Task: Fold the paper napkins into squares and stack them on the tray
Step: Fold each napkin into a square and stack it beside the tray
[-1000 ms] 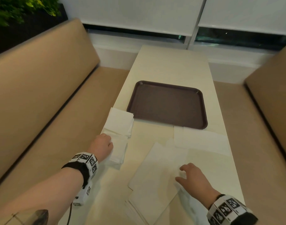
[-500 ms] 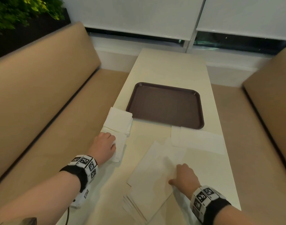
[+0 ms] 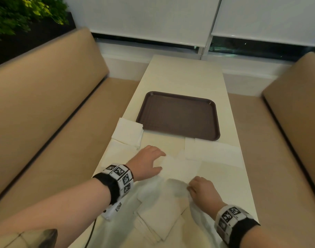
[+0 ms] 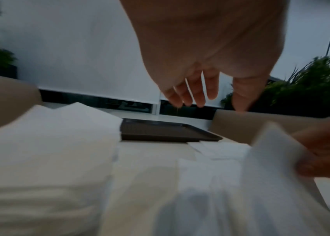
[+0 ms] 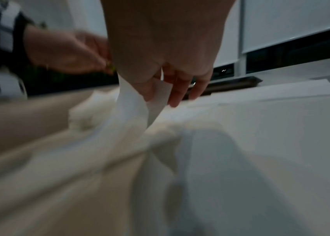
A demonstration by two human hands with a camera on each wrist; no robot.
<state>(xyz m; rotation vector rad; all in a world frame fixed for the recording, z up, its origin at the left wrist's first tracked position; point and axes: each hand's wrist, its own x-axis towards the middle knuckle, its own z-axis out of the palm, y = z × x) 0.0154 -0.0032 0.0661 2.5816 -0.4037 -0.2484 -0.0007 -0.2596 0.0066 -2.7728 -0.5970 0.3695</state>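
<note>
A white paper napkin (image 3: 181,169) lies unfolded in the middle of the cream table (image 3: 185,76). My right hand (image 3: 189,187) pinches its near edge between thumb and fingers and lifts it, as the right wrist view shows: right hand (image 5: 158,95), napkin (image 5: 132,110). My left hand (image 3: 161,161) hovers with relaxed, spread fingers over the napkin's left edge and holds nothing (image 4: 216,103). The brown tray (image 3: 178,97) is bare, beyond both hands. Folded napkin squares (image 3: 128,131) lie at the tray's near left corner.
Another flat napkin (image 3: 214,151) lies just in front of the tray on the right. A pile of unfolded napkins (image 3: 158,222) sits at the table's near edge, under my wrists. Tan bench seats (image 3: 51,104) flank the table on both sides, with a window behind.
My left hand left the folded napkins at the left edge and came right, over the middle napkin. My right hand took hold of that napkin's near edge and raised it.
</note>
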